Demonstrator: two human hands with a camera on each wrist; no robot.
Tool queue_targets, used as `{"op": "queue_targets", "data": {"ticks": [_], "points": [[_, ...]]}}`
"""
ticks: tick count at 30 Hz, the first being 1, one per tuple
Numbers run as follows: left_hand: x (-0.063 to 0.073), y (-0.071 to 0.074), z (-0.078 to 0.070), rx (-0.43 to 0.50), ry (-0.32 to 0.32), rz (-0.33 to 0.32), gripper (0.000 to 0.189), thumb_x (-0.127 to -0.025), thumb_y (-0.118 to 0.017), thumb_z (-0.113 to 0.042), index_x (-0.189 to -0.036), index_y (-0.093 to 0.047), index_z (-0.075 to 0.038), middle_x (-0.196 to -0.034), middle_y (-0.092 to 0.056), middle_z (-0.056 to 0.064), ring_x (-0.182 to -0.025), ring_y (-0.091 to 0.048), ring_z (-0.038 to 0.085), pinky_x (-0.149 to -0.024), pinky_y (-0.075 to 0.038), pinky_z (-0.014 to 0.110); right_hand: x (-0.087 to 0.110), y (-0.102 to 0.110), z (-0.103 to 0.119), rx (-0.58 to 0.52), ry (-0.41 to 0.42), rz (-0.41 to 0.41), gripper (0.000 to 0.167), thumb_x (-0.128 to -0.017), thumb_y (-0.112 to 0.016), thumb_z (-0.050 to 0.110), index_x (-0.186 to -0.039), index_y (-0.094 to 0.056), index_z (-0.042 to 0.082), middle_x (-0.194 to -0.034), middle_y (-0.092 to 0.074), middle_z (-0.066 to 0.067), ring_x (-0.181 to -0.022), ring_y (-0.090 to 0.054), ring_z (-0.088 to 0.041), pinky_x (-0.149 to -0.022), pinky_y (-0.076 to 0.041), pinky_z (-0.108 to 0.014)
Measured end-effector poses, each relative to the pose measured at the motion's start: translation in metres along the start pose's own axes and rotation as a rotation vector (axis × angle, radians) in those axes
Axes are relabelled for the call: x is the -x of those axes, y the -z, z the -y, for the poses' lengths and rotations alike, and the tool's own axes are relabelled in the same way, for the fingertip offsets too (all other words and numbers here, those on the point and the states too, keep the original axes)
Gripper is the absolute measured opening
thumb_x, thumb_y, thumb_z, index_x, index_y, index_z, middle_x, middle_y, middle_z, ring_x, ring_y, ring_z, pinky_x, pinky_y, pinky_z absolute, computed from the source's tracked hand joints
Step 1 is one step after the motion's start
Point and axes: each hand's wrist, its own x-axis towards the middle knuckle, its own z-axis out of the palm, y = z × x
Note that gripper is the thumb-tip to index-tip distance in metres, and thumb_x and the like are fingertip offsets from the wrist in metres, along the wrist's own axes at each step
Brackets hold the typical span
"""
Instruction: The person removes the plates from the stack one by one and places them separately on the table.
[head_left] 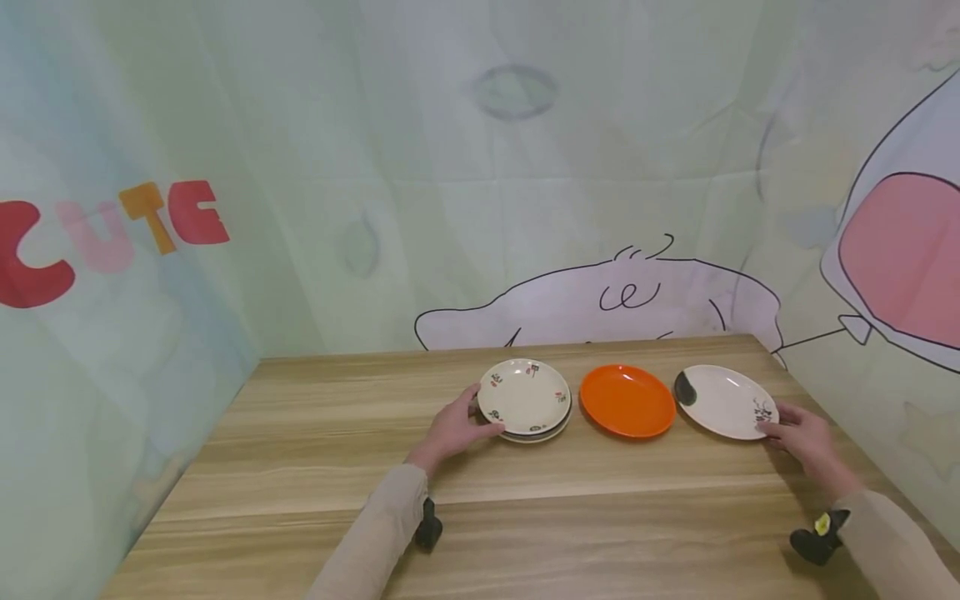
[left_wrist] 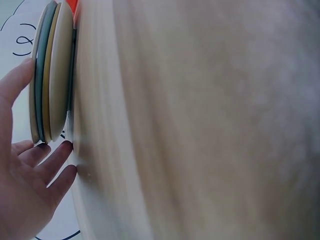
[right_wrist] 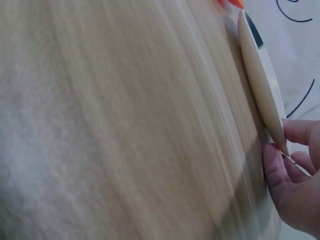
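Plates (head_left: 627, 402) on a wood-grain table (head_left: 600, 525) before a pale cartoon backdrop (head_left: 360, 150).

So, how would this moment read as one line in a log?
left hand: touches plate stack; right hand: pinches white plate by rim; orange plate: between them, untouched

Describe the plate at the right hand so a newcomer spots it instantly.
Start at the far right part of the wooden table. There the right hand holds a white plate by its rim. Unlike the plain orange plate beside it or the cream-topped stack farther left, it has a large dark patch at its left end.
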Motion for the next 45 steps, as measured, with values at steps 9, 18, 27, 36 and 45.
{"op": "queue_targets", "data": {"ticks": [9, 18, 27, 36, 45], "points": [[-0.001, 0.000, 0.001, -0.002, -0.005, 0.000, 0.090, -0.073, -0.071, -0.044, -0.142, -0.027, -0.007, -0.131, -0.047, 0.020, -0.118, -0.047, 0.031, -0.100, -0.035, 0.046, 0.008, 0.007, 0.011, 0.063, -0.002, -0.041, 0.076, -0.086, -0.060, 0.022, -0.134, -0.016, -0.018, -0.127, -0.032, -0.039, -0.083, -0.057, -0.023, -0.050, -0.047, -0.015], [0.000, 0.000, 0.000, -0.009, -0.010, -0.004, 0.091, -0.073, -0.071, -0.045, -0.142, -0.027, -0.007, -0.130, -0.048, 0.020, -0.117, -0.047, 0.032, -0.100, -0.035, 0.048, 0.013, 0.009, 0.031, 0.191, 0.118, -0.076, 0.070, -0.088, -0.054, 0.028, -0.131, -0.024, -0.019, -0.119, -0.041, -0.037, -0.096, -0.050, -0.039, -0.061, -0.043, -0.022], [0.002, 0.001, -0.001, -0.011, -0.047, 0.001, 0.088, -0.074, -0.070, -0.043, -0.140, -0.028, -0.004, -0.126, -0.051, 0.021, -0.117, -0.047, 0.032, -0.100, -0.034, 0.047, 0.012, -0.011, 0.059, 0.165, 0.244, -0.033, 0.067, -0.089, -0.055, 0.030, -0.130, -0.030, -0.017, -0.114, -0.046, -0.033, -0.080, -0.054, -0.019, -0.057, -0.048, -0.019], [0.003, 0.002, -0.001, 0.003, -0.045, 0.001, 0.089, -0.074, -0.071, -0.043, -0.141, -0.027, -0.005, -0.127, -0.051, 0.021, -0.117, -0.048, 0.032, -0.100, -0.035, 0.048, 0.016, -0.052, 0.084, 0.071, 0.319, 0.066, 0.067, -0.089, -0.057, 0.028, -0.133, -0.030, -0.013, -0.116, -0.048, -0.031, -0.083, -0.055, -0.012, -0.066, -0.052, -0.019], [0.004, 0.003, -0.002, 0.006, -0.031, 0.002, 0.089, -0.074, -0.071, -0.044, -0.141, -0.027, -0.006, -0.129, -0.048, 0.021, -0.118, -0.046, 0.032, -0.100, -0.034, 0.048, 0.022, -0.093, 0.103, 0.022, 0.377, 0.142, 0.059, -0.089, -0.059, 0.022, -0.132, -0.035, -0.010, -0.116, -0.049, -0.029, -0.089, -0.054, -0.022, -0.065, -0.052, -0.019]]}}
